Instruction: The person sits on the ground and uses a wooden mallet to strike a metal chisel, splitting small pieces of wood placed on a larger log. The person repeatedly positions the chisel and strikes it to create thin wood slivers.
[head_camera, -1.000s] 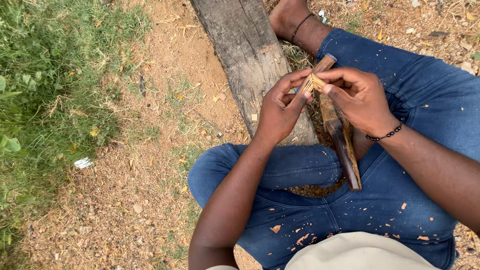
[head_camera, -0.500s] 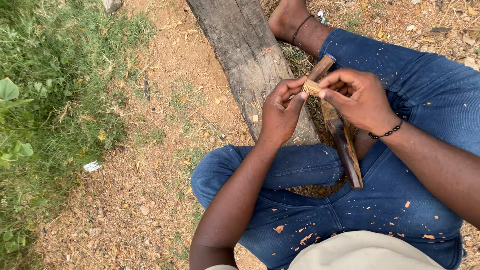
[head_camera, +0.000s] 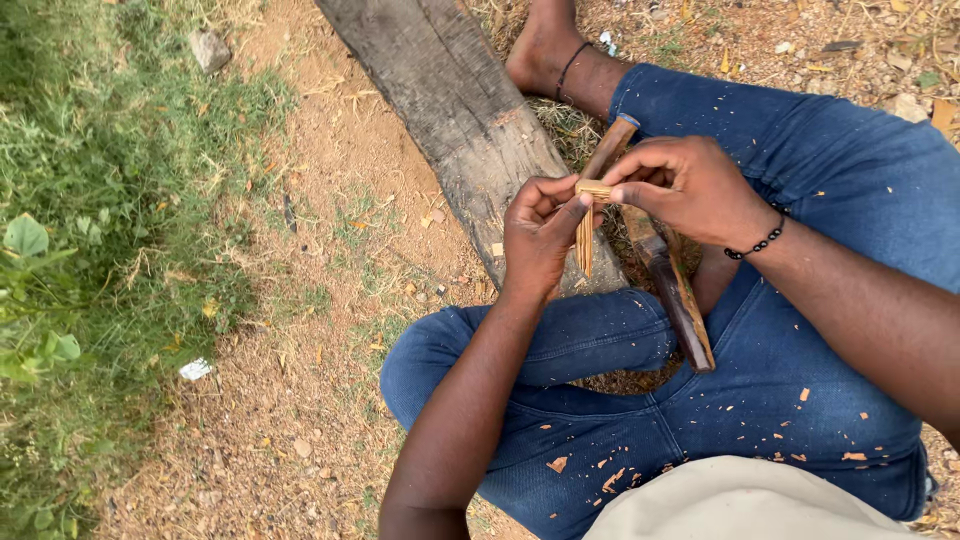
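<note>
I sit cross-legged in blue jeans (head_camera: 800, 400) on bare ground. My left hand (head_camera: 540, 235) and my right hand (head_camera: 695, 190) meet over my lap and both pinch a thin pale wooden sliver (head_camera: 585, 240). Its upper end is between the fingertips, and the rest hangs down beside my left thumb. A long knife with a brown wooden handle (head_camera: 610, 150) and a dark blade (head_camera: 685, 310) runs under my right hand and across my lap. Whether that hand also grips it is hidden.
A weathered grey plank (head_camera: 455, 100) lies on the soil ahead of my knees. My bare foot with an anklet (head_camera: 545, 50) rests beside it. Wood shavings (head_camera: 610, 480) dot the jeans. Grass and weeds (head_camera: 90, 220) border the left side.
The sliver has turned from lying across the fingertips to hanging down beside my left thumb. Both hands stay close together over the lap.
</note>
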